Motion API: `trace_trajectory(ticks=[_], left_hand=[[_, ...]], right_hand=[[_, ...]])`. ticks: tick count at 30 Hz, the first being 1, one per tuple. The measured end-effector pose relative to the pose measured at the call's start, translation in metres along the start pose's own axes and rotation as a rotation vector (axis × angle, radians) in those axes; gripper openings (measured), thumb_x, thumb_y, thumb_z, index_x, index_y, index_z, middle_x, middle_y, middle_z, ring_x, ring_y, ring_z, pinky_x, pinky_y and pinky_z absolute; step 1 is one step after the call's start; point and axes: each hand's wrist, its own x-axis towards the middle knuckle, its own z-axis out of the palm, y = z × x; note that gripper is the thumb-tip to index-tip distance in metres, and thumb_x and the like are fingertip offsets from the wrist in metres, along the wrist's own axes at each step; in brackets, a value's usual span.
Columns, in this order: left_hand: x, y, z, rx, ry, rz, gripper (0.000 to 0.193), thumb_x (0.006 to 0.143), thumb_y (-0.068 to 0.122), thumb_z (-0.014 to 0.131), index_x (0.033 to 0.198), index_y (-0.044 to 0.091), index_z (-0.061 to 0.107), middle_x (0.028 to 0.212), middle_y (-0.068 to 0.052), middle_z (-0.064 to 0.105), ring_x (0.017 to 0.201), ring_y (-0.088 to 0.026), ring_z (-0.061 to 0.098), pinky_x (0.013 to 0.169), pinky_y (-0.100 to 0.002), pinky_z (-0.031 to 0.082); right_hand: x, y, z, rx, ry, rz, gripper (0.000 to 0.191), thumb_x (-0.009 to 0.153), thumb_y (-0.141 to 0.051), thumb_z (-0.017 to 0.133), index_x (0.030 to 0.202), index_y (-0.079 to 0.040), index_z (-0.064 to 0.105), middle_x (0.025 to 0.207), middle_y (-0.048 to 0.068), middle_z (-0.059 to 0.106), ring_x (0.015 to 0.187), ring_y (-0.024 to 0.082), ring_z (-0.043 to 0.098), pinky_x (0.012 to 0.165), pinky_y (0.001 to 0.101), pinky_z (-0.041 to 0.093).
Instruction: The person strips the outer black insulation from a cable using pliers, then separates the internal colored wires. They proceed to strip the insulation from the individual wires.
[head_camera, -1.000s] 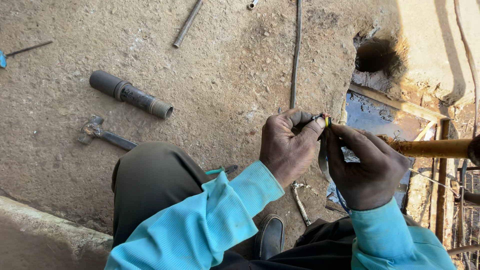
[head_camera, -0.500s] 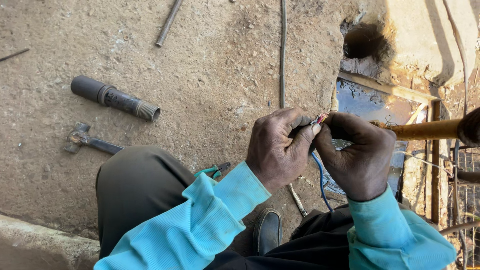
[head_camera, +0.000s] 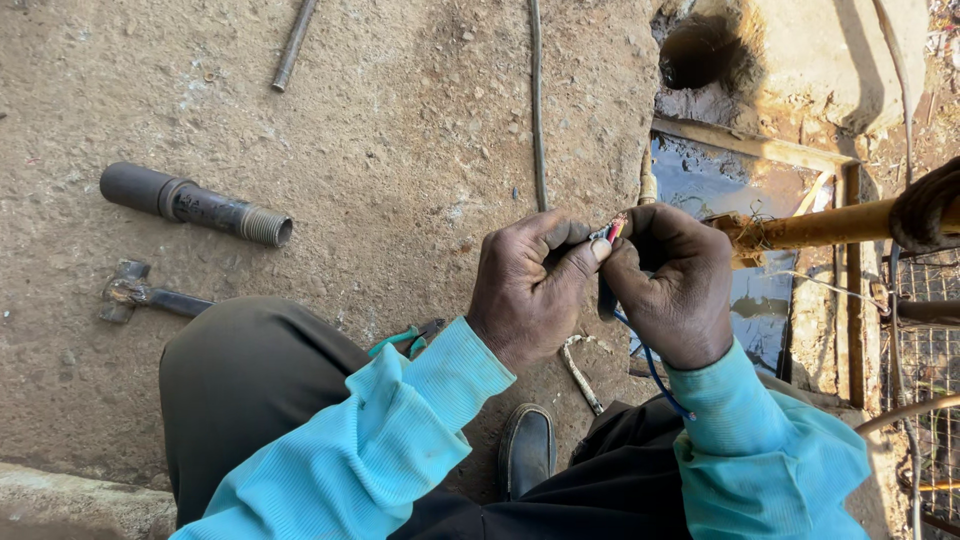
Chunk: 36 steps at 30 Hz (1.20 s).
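**Operator:** While both of my hands are closed like this, where does the wire end lie relative to each one?

**Guide:** Your left hand (head_camera: 530, 290) and your right hand (head_camera: 672, 285) meet fingertip to fingertip above the concrete floor (head_camera: 400, 150). The small bundle of wire ends (head_camera: 612, 231), showing red and yellow, sits exactly at that meeting point, pinched between your left thumb and the curled fingers of your right hand. Both hands are shut tight on it; neither shows an open gap.

**Operator:** Which way does the wire run?

**Guide:** Its exposed tip points up and away from you. The blue wire (head_camera: 655, 375) leaves below your right palm and drops toward your right sleeve, so the long axis runs roughly from your lap up to your fingertips.

**Operator:** Which hand is nearer the tip?

**Guide:** Both touch it. Your left thumb lies just left of the tip, your right fingers just right of it. The green-handled pliers (head_camera: 408, 340) lie on the floor near your left wrist, apart from both hands.
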Motion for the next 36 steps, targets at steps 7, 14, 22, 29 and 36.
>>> trace_trajectory(ticks=[7,14,22,29,36], left_hand=[[0.002,-0.007,-0.007,0.094,-0.047,0.012,0.014,0.097,0.01,0.07,0.092,-0.002,0.067,0.078,-0.006,0.07,0.074,-0.005,0.065,0.062,-0.025,0.054],[0.0,-0.02,-0.006,-0.059,-0.068,-0.066,0.01,0.1,0.008,0.068,0.095,-0.001,0.071,0.079,-0.003,0.07,0.071,-0.007,0.06,0.059,-0.025,0.051],[-0.013,-0.001,-0.013,0.143,-0.083,-0.015,0.008,0.098,0.006,0.067,0.093,-0.001,0.069,0.075,-0.005,0.069,0.066,-0.009,0.063,0.057,-0.025,0.052],[-0.034,0.019,0.006,0.138,-0.116,0.072,0.006,0.094,0.003,0.071,0.097,-0.002,0.07,0.086,-0.009,0.072,0.08,-0.013,0.075,0.069,-0.028,0.061],[-0.04,0.021,0.024,0.095,-0.155,0.15,0.006,0.096,0.006,0.07,0.094,0.001,0.069,0.083,-0.009,0.071,0.073,-0.016,0.073,0.064,-0.029,0.057]], right_hand=[[-0.001,-0.006,0.002,-0.126,-0.003,0.1,0.009,0.094,-0.001,0.06,0.086,0.003,0.062,0.063,0.005,0.065,0.051,0.007,0.062,0.044,0.0252,0.048],[0.002,-0.006,0.005,-0.464,0.033,-0.183,0.005,0.089,0.0,0.067,0.092,0.004,0.066,0.066,0.013,0.061,0.058,0.015,0.06,0.054,0.0331,0.05],[-0.028,-0.019,0.011,-0.48,0.133,-0.306,0.012,0.085,-0.003,0.073,0.096,-0.002,0.069,0.085,0.014,0.073,0.076,0.027,0.076,0.069,0.0373,0.06],[-0.067,-0.027,0.007,-0.486,0.259,-0.234,0.016,0.084,-0.004,0.075,0.099,-0.003,0.069,0.087,0.013,0.074,0.077,0.025,0.077,0.066,0.0346,0.061],[-0.087,-0.028,-0.009,-0.646,0.342,-0.23,0.018,0.083,-0.002,0.075,0.099,-0.002,0.068,0.084,0.013,0.071,0.072,0.027,0.073,0.066,0.0369,0.057]])
